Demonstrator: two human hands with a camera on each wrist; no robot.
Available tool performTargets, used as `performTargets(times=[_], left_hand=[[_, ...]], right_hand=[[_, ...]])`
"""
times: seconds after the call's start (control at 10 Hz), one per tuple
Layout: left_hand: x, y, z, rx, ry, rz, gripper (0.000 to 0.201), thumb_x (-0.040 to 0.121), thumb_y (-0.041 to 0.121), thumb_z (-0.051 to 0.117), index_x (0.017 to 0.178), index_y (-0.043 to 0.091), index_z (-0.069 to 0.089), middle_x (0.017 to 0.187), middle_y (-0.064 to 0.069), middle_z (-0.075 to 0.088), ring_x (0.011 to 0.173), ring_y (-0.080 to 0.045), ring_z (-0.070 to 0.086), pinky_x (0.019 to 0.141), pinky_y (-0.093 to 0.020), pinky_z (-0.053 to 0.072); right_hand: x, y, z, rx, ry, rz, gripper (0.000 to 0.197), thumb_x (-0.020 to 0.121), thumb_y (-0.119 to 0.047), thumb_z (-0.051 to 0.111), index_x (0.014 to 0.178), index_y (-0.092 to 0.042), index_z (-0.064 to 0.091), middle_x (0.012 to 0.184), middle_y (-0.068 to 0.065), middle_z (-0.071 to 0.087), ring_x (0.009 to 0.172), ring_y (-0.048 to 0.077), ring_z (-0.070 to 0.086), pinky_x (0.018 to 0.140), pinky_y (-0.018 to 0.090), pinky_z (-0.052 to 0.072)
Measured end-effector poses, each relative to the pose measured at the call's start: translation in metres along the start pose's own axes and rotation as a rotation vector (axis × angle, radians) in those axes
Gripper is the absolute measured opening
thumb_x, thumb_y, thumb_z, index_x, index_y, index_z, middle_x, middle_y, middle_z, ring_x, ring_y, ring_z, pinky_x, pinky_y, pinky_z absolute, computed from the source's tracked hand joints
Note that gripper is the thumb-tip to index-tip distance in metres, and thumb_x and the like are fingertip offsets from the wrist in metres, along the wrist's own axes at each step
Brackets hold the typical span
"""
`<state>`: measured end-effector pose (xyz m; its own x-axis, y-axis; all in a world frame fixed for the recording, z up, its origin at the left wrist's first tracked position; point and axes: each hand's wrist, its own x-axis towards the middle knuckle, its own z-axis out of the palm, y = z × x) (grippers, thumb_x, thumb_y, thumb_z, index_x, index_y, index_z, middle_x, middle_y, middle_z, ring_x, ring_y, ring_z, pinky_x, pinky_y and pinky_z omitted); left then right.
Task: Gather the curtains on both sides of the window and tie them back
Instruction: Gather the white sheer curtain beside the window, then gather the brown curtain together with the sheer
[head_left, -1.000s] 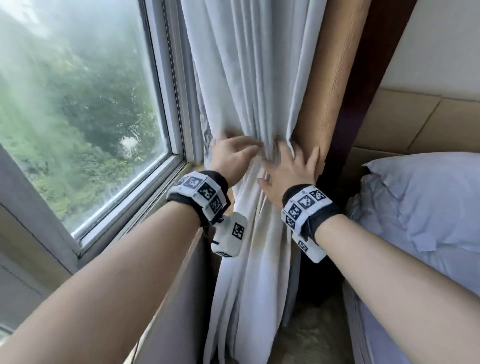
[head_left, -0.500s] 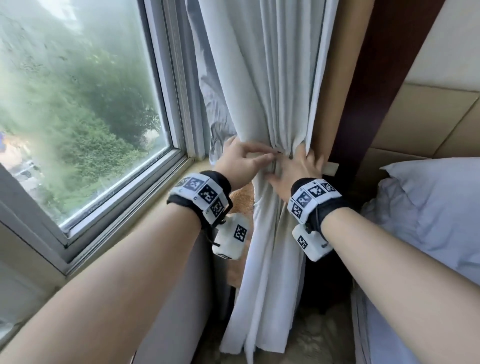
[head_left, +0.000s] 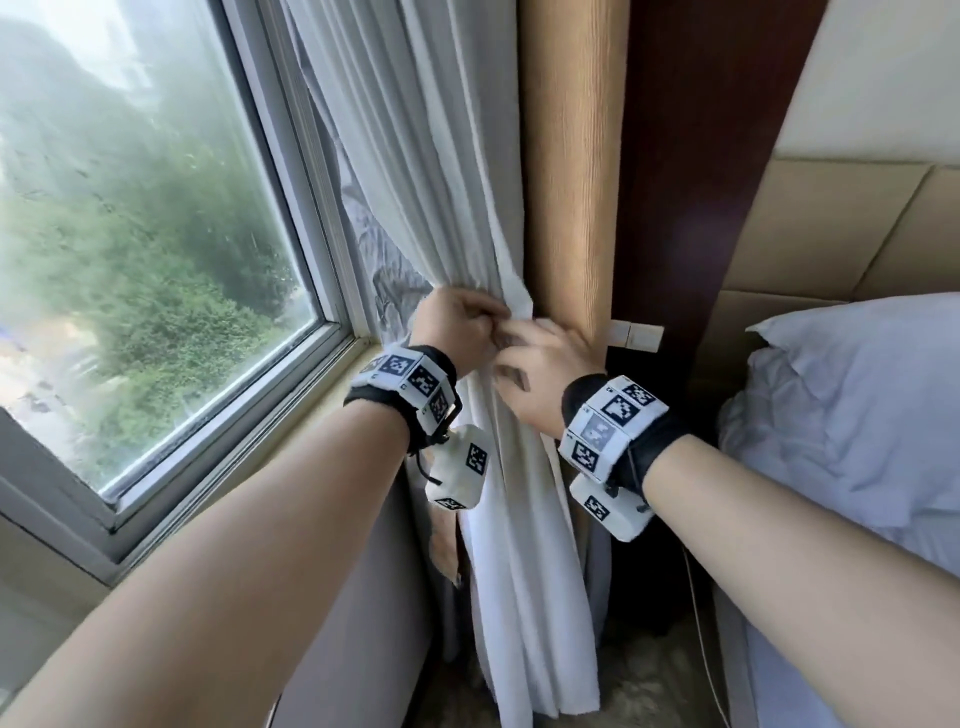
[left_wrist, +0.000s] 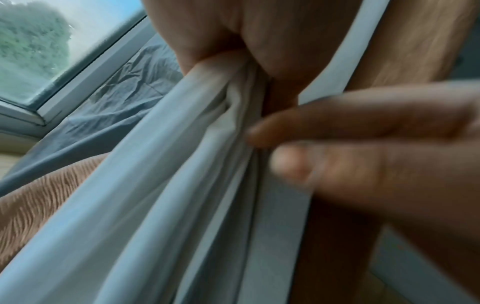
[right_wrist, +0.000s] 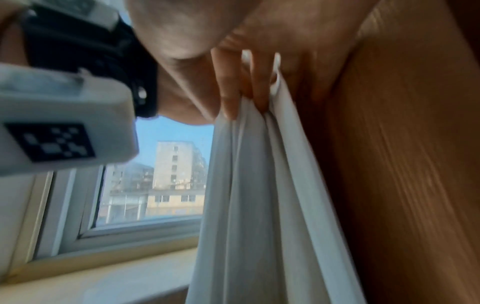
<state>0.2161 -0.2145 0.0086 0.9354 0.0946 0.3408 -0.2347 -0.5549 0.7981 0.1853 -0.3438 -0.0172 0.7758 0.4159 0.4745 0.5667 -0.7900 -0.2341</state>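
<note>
where white pleated fabric curtain (head_left: 457, 218) bunches against tan wood-grain pillar (head_left: 569, 171), left hand (head_left: 457, 325) curls round gathered folds, fingers (left_wrist: 221, 39) clenched on cloth. right hand (head_left: 543, 371) beside it, touching left, fingertips (right_wrist: 231, 102) pinching same pleats. curtain hangs right of white-framed window (head_left: 156, 249), grey crumpled lining (head_left: 382, 275) behind it. pale blue pillow (head_left: 852, 405) on bed at far right. white wall switch (head_left: 636, 335) just right of pillar.

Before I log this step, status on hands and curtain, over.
Left hand grips bunched white curtain. Right hand pinches folds beside it. No tie-back seen around it. Tan drape hangs right behind; nothing blocking.
</note>
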Motion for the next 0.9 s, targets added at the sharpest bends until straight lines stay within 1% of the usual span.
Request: performTargets(times=[0.1, 0.2, 0.3, 0.4, 0.5, 0.6, 0.7, 0.8, 0.9], left_hand=[[0.004, -0.008, -0.007, 0.002, 0.039, -0.018, 0.034, 0.073, -0.006, 0.048, 0.077, 0.014, 0.075, 0.081, 0.002, 0.068, 0.069, -0.008, 0.059, 0.067, -0.015, 0.047], [0.006, -0.018, -0.021, -0.007, 0.019, -0.029, 0.037, 0.071, -0.009, 0.045, 0.068, 0.016, 0.072, 0.064, 0.009, 0.061, 0.053, -0.001, 0.05, 0.051, -0.009, 0.038], [0.002, -0.023, -0.037, -0.099, -0.054, -0.026, 0.038, 0.07, -0.014, 0.043, 0.067, 0.01, 0.071, 0.058, 0.011, 0.06, 0.049, 0.003, 0.052, 0.049, -0.007, 0.037], [-0.009, -0.02, -0.054, -0.247, -0.248, 0.058, 0.03, 0.077, -0.014, 0.052, 0.076, 0.007, 0.072, 0.067, 0.009, 0.066, 0.063, 0.003, 0.059, 0.063, -0.007, 0.044], [-0.005, -0.028, -0.068, -0.308, -0.356, 0.077, 0.014, 0.085, 0.008, 0.064, 0.095, 0.014, 0.071, 0.093, 0.003, 0.068, 0.091, -0.004, 0.062, 0.086, -0.017, 0.05], [0.019, -0.058, -0.084, -0.191, -0.235, 0.089, 0.027, 0.078, 0.023, 0.074, 0.105, 0.023, 0.071, 0.108, 0.003, 0.067, 0.109, -0.009, 0.058, 0.101, -0.03, 0.045], [0.038, -0.078, -0.097, -0.172, -0.085, 0.06, 0.026, 0.075, 0.009, 0.07, 0.094, 0.028, 0.073, 0.091, 0.005, 0.068, 0.095, -0.012, 0.062, 0.095, -0.03, 0.049], [0.049, -0.087, -0.104, -0.119, 0.057, 0.036, 0.038, 0.077, -0.003, 0.053, 0.081, 0.029, 0.073, 0.084, 0.002, 0.068, 0.081, -0.014, 0.064, 0.075, -0.021, 0.051], [0.054, -0.092, -0.108, -0.148, 0.077, -0.029, 0.044, 0.077, -0.001, 0.047, 0.066, 0.036, 0.067, 0.072, -0.001, 0.065, 0.048, -0.008, 0.049, 0.044, -0.013, 0.037]], right_hand=[[-0.002, 0.004, -0.011, -0.075, 0.43, 0.158, 0.029, 0.068, -0.044, 0.069, 0.079, -0.019, 0.06, 0.133, 0.015, 0.04, 0.123, 0.032, 0.035, 0.101, 0.051, 0.035], [0.011, 0.007, -0.005, 0.088, 0.322, 0.367, 0.042, 0.061, -0.059, 0.071, 0.083, -0.026, 0.054, 0.152, 0.005, 0.003, 0.138, 0.026, 0.019, 0.11, 0.038, 0.029], [0.035, -0.003, 0.009, 0.345, 0.121, 0.447, 0.052, 0.064, -0.049, 0.076, 0.106, -0.027, 0.056, 0.144, 0.007, 0.03, 0.12, 0.023, 0.046, 0.092, 0.022, 0.038], [0.067, -0.018, 0.033, 0.404, -0.047, 0.443, 0.049, 0.08, -0.024, 0.068, 0.125, -0.017, 0.052, 0.13, 0.011, 0.054, 0.119, 0.024, 0.052, 0.096, 0.029, 0.043], [0.085, -0.051, 0.07, -0.085, -0.438, 0.703, 0.034, 0.071, 0.012, 0.069, 0.105, 0.009, 0.062, 0.11, 0.02, 0.066, 0.111, 0.004, 0.055, 0.097, 0.014, 0.041], [0.093, -0.077, 0.096, -0.188, -0.473, 0.5, 0.035, 0.078, 0.002, 0.066, 0.113, 0.001, 0.059, 0.13, -0.002, 0.056, 0.122, 0.005, 0.049, 0.097, 0.008, 0.036], [0.098, -0.107, 0.086, 0.219, -0.318, 0.284, 0.029, 0.085, -0.015, 0.049, 0.111, -0.006, 0.059, 0.117, 0.016, 0.061, 0.111, 0.033, 0.056, 0.092, 0.034, 0.046], [0.088, -0.111, 0.082, 0.341, -0.22, 0.213, 0.019, 0.08, -0.008, 0.054, 0.092, -0.008, 0.07, 0.105, 0.013, 0.065, 0.1, 0.028, 0.059, 0.091, 0.033, 0.046], [0.082, -0.089, 0.066, 0.344, 0.193, 0.274, 0.014, 0.076, -0.006, 0.059, 0.078, -0.013, 0.07, 0.12, 0.006, 0.058, 0.111, 0.023, 0.055, 0.095, 0.018, 0.034]])
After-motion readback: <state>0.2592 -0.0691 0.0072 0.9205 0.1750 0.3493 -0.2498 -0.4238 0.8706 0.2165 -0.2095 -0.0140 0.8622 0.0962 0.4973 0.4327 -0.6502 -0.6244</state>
